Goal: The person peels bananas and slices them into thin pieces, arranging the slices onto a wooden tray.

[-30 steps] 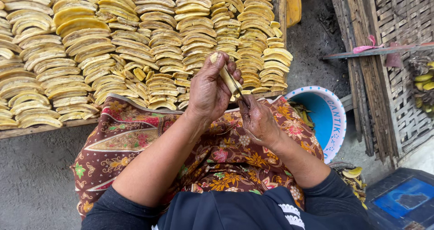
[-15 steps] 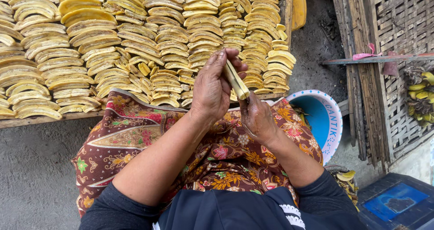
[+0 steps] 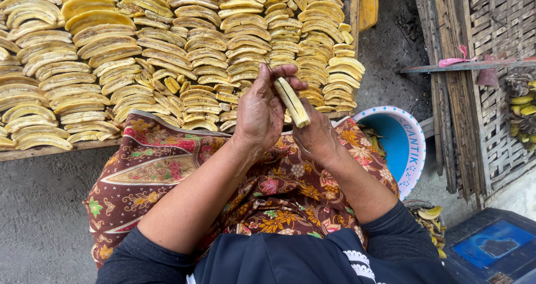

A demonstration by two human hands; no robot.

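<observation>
Here the left hand (image 3: 261, 112) is closing its grip around the upper end of a pale peeled banana strip (image 3: 292, 101), thumb and fingertips pinching it. The right hand (image 3: 316, 137) is supporting the strip's lower end from below, grip closed on it. The strip is sitting above the patterned cloth (image 3: 167, 161), just in front of the sliced banana rows (image 3: 167, 49) lying on the board (image 3: 33, 152). A blue basin (image 3: 399, 144) is standing right of the cloth.
</observation>
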